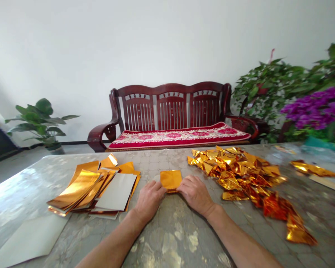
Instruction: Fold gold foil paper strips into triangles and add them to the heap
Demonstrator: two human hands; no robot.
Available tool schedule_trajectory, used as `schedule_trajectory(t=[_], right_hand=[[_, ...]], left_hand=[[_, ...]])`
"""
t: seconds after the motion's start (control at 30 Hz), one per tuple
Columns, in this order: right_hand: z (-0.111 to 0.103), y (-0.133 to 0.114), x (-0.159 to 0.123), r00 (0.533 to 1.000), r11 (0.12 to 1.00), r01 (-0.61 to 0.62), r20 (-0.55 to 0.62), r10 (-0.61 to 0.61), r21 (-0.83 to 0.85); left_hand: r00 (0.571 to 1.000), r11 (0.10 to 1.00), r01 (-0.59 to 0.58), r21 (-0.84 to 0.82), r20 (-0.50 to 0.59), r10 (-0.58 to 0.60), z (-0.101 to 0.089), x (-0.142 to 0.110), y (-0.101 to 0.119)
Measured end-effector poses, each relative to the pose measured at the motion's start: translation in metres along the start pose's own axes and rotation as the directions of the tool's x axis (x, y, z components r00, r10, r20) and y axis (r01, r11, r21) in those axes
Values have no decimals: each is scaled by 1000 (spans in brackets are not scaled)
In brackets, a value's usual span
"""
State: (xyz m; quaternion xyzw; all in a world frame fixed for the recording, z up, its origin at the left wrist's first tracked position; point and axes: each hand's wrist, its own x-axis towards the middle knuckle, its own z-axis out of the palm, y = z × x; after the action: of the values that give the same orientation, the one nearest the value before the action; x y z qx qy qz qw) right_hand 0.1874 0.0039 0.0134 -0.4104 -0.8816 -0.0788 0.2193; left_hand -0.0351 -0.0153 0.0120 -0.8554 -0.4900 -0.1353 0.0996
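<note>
Mottled grey stone counter (173,238) holds a folded gold foil rectangle (171,179), long axis crosswise, centred between the left hand (149,201) and right hand (195,195), which stand apart, each touching it; any grip is unclear.

Plain white plaster wall (167,44) filling far side, evenly lit, pale and soft. Dark red carved wooden bench (170,89) against it, slatted back, curved arms; red floral cushion (178,138) along seat. Left of bench, broad-leaved potted plant (36,121) in grey pot (55,149) on pale floor (5,173); dark skirting strip (72,143) behind. Far right, leafy green plant (270,85), purple flowers (318,108) nearer. Mottled stone-look tabletop (156,160) across near foreground.
</note>
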Motion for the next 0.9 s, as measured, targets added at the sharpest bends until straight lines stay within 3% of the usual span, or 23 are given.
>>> schedule_trajectory(t=[0.13,0.27,0.4,0.67,0.9], right_hand=[[3,3,-1,998,998,-7,70,3,58],[6,3,0,995,992,-67,83,59,105],[9,2,1,983,977,-173,85,164,121],[11,0,5,948,944,-302,149,282,133],[10,-2,8,929,926,-354,161,333,132]], left_hand=[[992,990,95,-106,97,-85,1,1,-3],[979,934,197,-299,106,-172,1,1,-7],[948,865,319,-387,125,-293,2,6,-8],[867,798,496,-341,246,-433,4,17,-9],[865,836,494,-240,231,-445,4,21,-11]])
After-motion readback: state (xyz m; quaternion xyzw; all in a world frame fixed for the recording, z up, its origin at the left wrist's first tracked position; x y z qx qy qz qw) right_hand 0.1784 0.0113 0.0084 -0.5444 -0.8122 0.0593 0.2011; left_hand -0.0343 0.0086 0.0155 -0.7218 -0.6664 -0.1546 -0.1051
